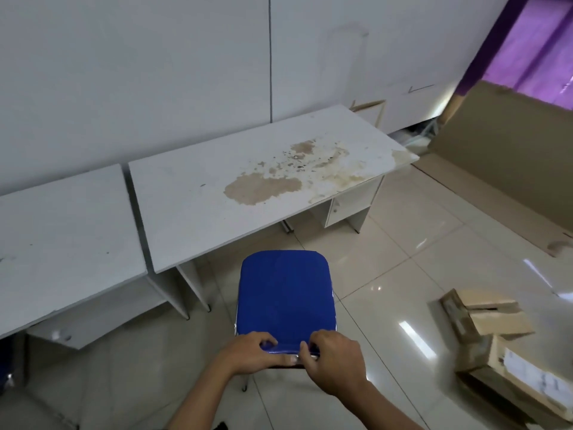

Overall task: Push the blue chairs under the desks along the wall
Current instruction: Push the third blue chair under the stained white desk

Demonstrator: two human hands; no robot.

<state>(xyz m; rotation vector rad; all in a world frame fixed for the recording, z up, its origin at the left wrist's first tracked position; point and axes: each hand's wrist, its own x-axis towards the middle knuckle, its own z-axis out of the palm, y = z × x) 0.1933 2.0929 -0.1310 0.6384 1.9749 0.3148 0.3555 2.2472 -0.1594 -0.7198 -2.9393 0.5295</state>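
Note:
A blue chair [286, 293] stands on the tiled floor just in front of a white desk [192, 197] with brown stains, which sits against the wall. The seat's far edge is at the desk's front edge. My left hand [248, 352] and my right hand [333, 360] both grip the top of the chair's backrest, side by side, fingers curled over it. A second white desk [62, 231] stands to the left along the same wall. The chair's legs are mostly hidden under the seat.
An open cardboard box [499, 339] lies on the floor at the right. A large flat cardboard sheet [508, 169] leans at the back right below a purple window. A small drawer unit [350, 206] hangs under the stained desk's right end.

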